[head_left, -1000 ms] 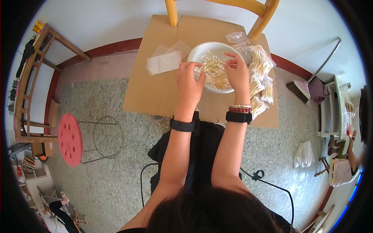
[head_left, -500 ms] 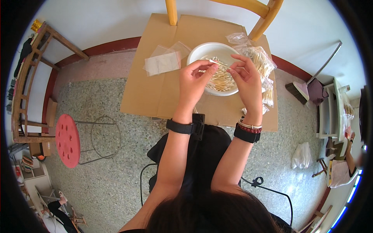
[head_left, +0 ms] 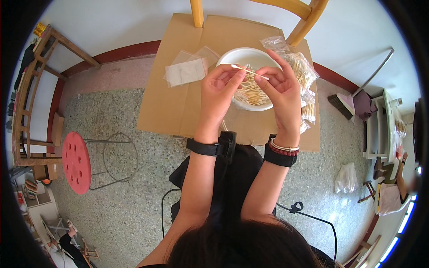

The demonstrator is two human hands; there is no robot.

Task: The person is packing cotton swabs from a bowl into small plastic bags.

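Looking down from the head view, I see one cotton swab (head_left: 250, 71) held across the gap between two bare hands. The left hand (head_left: 217, 89) pinches it between thumb and forefinger, a white tip poking out past the fingers. The right hand (head_left: 280, 89) has thumb and fingers on the other end, that tip showing over the thumb, while one finger points up and away.

Right under the grip sits a white bowl (head_left: 246, 52), with a heap of loose swabs (head_left: 255, 97) lying in it. Just to the right of the grip, partly behind the right hand, clear bags packed with swabs (head_left: 302, 72) are piled up. Left of the grip lie some flat clear bags (head_left: 184, 72), overlapping. All of it rests on brown cardboard (head_left: 167, 109) below the hands, with a wooden chair back (head_left: 288, 5) rising beyond. Well off to the left of the grip there's a red stool (head_left: 76, 163); far to the right, a broom (head_left: 342, 106).
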